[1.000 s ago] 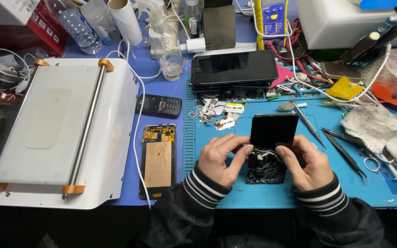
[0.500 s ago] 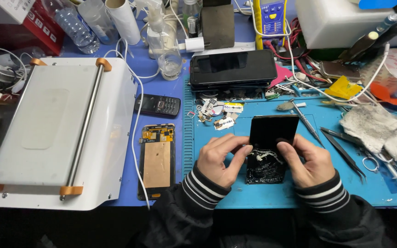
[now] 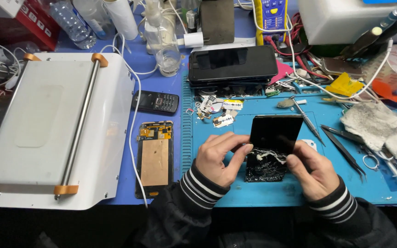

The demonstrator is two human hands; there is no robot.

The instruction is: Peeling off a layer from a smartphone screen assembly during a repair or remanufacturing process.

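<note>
Over the blue work mat (image 3: pixel 253 193), both hands work one piece: a black phone screen panel (image 3: pixel 275 133) held tilted above a cracked black glass layer (image 3: pixel 265 167) lying on the mat. Left hand (image 3: pixel 219 158) pinches the panel's left edge, thumb and forefinger closed on it; right hand (image 3: pixel 311 170) grips the lower right corner, fingers clamped. White adhesive strands (image 3: pixel 266 155) stretch between the two layers. Against the earlier frames, little has changed: hands and panel sit in almost the same spot, grip unchanged. Nearby, untouched: opened phone with copper-coloured back (image 3: pixel 155 158) left of the mat, small keypad phone (image 3: pixel 155 102), stacked dark phones (image 3: pixel 233 64), tweezers (image 3: pixel 341 147), grey rag (image 3: pixel 377 126), white machine (image 3: pixel 47 128) far left.
</note>
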